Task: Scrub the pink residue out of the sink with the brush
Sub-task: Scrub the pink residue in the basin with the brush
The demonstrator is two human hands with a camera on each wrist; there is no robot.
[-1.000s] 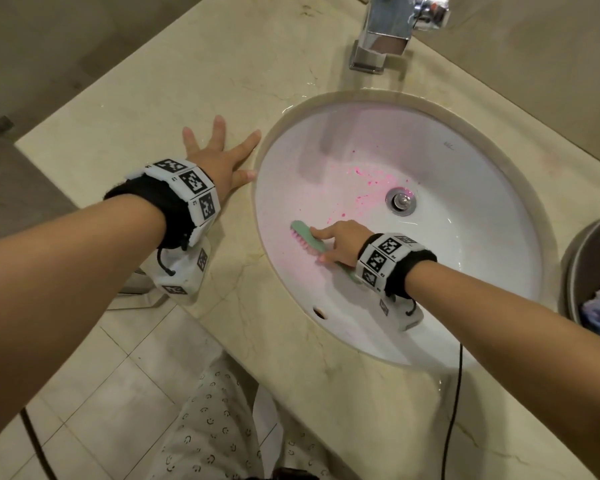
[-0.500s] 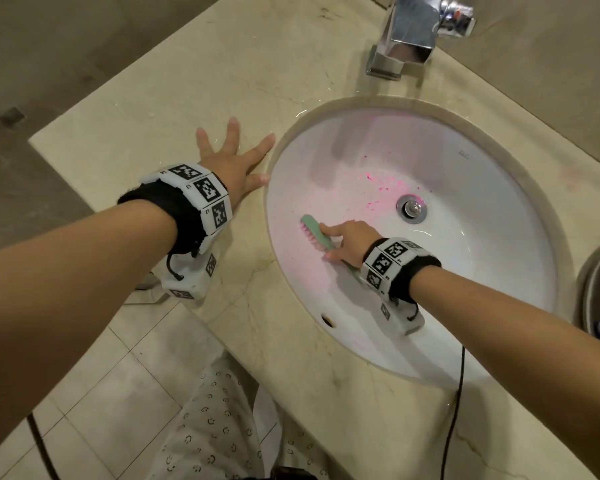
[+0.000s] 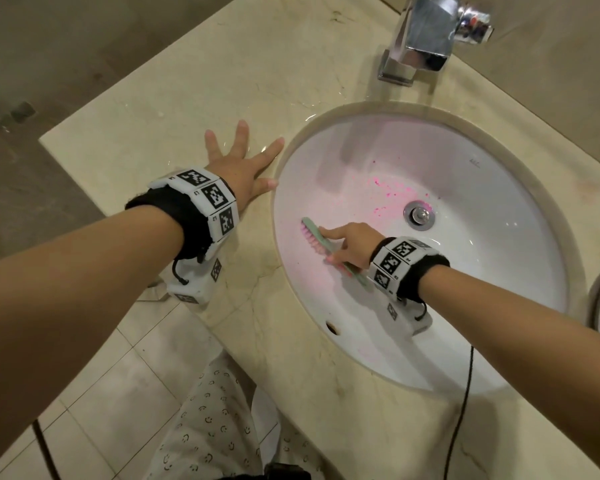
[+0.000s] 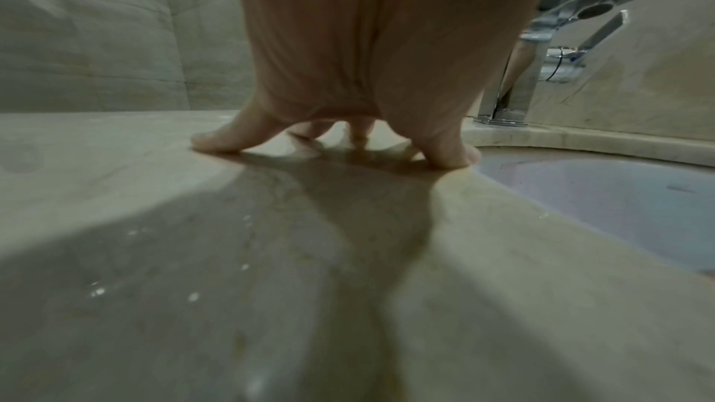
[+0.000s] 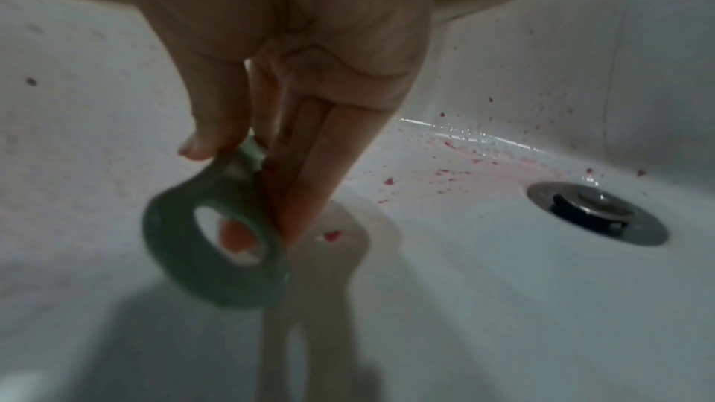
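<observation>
A beige stone table (image 3: pixel 160 109) is carrying a white oval sink (image 3: pixel 499 258), and a chrome tap (image 3: pixel 420 39) is standing at the far edge behind the sink. Water drops are lying on the table near the sink rim.

The left hand (image 3: pixel 238 168) is resting flat on the table just beside the left rim of the sink, with the fingers spread and holding nothing; the left wrist view is showing the fingertips (image 4: pixel 216 141) pressing on the stone.

The right hand (image 3: pixel 350 244) is inside the sink and is gripping the brush (image 3: pixel 321 242) at the middle of its green handle, the index finger lying along the back of the head. The pink bristles are touching the left wall of the sink. In the right wrist view the ring end of the handle (image 5: pixel 211 243) is sticking out below the fingers.

Pink residue (image 3: pixel 392 194) is lying in specks to the left of the drain (image 3: pixel 420 213), and a pale pink film is covering the left wall.

The brush is looking light and stiff, of hard plastic, with soft bristles. I judge the wet handle may be slippery, so a hold close to the head is giving more pressure.
</observation>
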